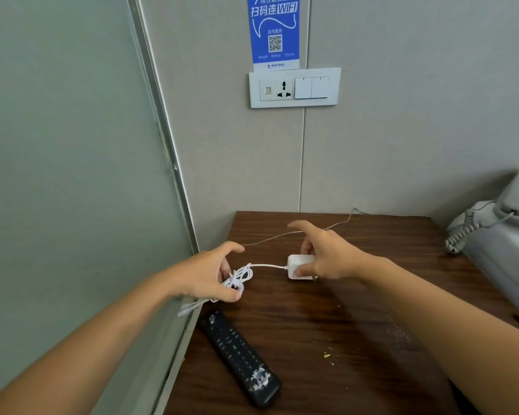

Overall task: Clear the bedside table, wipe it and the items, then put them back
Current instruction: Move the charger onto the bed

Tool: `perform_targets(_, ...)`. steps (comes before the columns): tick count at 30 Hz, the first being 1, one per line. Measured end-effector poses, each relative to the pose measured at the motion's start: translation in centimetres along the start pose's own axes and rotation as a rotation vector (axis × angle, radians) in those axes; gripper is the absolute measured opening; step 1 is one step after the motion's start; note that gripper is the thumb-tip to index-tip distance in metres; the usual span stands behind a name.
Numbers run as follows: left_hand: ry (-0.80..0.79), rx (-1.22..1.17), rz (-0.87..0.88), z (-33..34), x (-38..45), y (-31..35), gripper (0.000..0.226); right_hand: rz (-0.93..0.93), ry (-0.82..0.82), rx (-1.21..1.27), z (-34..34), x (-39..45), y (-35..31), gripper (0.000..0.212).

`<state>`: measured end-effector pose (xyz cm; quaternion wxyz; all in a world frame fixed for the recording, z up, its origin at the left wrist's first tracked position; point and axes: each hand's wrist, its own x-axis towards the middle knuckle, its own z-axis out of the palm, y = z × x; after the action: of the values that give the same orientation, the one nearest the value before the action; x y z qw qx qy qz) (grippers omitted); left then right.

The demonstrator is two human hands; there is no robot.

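A dark wooden bedside table [357, 310] fills the lower middle. On it a white charger block [297, 265] lies near the centre, and my right hand [324, 256] pinches it between thumb and fingers, index finger raised. Its white cable [267, 265] runs left to a coiled bundle [238, 280] that my left hand [210, 274] grips at the table's left edge. A loose cable end hangs off that edge. A black remote control [240, 357] with worn white marks lies diagonally near the front left.
A grey corded telephone [504, 223] stands at the right edge, with a thin grey wire [318, 230] crossing the table's back. A wall socket and switch panel [294, 87] sits above, under a blue WiFi sign [274, 31]. Crumbs [327, 354] dot the tabletop.
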<state>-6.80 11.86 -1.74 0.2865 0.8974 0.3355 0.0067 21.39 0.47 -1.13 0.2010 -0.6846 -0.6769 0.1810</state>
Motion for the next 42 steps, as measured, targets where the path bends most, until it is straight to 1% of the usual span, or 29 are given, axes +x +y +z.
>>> perform_targets(1,0.003,-0.001,-0.006,-0.3,0.4,0.0,0.097,0.005,-0.03,0.005,-0.3,0.4,-0.1,0.109)
perform_targets(2,0.001,0.002,-0.012,-0.6,0.7,0.0,0.101,0.016,-0.062,-0.001,-0.5,1.0,-0.1,0.122)
perform_targets(3,-0.002,0.009,-0.016,-0.9,1.1,0.0,0.104,0.03,-0.09,-0.011,-0.7,1.7,-0.2,0.127)
perform_targets(4,-0.001,0.013,-0.018,-1.1,1.4,0.0,0.106,0.047,-0.109,-0.036,-0.8,2.5,-0.2,0.126)
perform_targets(5,0.006,0.007,-0.018,-1.4,1.8,-0.1,0.106,0.057,-0.12,-0.073,-0.9,3.3,-0.2,0.118)
perform_targets(7,0.03,-0.031,-0.012,-1.6,2.4,-0.2,0.105,0.067,-0.116,-0.135,-1.1,4.3,0.0,0.087)
perform_targets(8,0.044,-0.055,-0.007,-1.7,2.6,-0.3,0.105,0.066,-0.108,-0.133,-1.1,4.5,0.1,0.071)
perform_targets(10,0.064,-0.1,0.004,-1.8,3.0,-0.3,0.105,0.051,-0.077,-0.092,-1.0,4.5,0.4,0.052)
perform_targets(13,0.085,-0.156,0.033,-1.9,4.0,0.3,0.107,0.046,0.033,-0.001,-1.6,3.6,0.9,0.041)
perform_targets(15,0.096,-0.155,0.048,-2.2,4.7,1.5,0.104,0.043,0.131,0.058,-2.8,2.7,1.0,0.037)
perform_targets(16,0.102,-0.165,0.061,-2.4,5.1,2.2,0.096,0.043,0.186,0.084,-3.7,2.3,1.0,0.034)
perform_targets(19,0.122,-0.274,0.13,-3.1,6.2,5.0,0.055,0.04,0.341,0.131,-7.0,0.7,1.3,0.032)
perform_targets(21,0.155,-0.314,0.164,-3.6,7.0,7.5,0.049,0.025,0.399,0.124,-9.4,-0.7,1.7,0.032)
perform_targets(24,0.181,-0.317,0.253,-4.4,8.6,12.0,0.039,0.033,0.437,0.103,-13.5,-3.5,2.6,0.032)
perform_targets(28,0.18,-0.325,0.37,-5.5,11.1,19.4,0.034,0.079,0.517,0.036,-19.7,-7.8,4.1,0.035)
perform_targets(33,0.189,-0.338,0.509,-5.3,15.7,30.2,0.04,0.213,0.576,0.009,-28.4,-13.8,6.3,0.034)
perform_targets(35,0.179,-0.377,0.529,-4.2,17.8,34.7,0.039,0.276,0.587,-0.005,-31.6,-16.4,7.7,0.032)
perform_targets(37,0.152,-0.447,0.546,-2.5,19.7,39.2,0.031,0.356,0.587,-0.02,-34.5,-19.1,9.7,0.032)
perform_targets(40,0.078,-0.527,0.562,1.5,22.0,45.5,0.023,0.492,0.6,-0.046,-37.9,-23.0,13.2,0.035)
perform_targets(42,0.033,-0.544,0.577,4.6,23.4,49.2,0.026,0.582,0.621,-0.058,-39.3,-25.4,15.8,0.037)
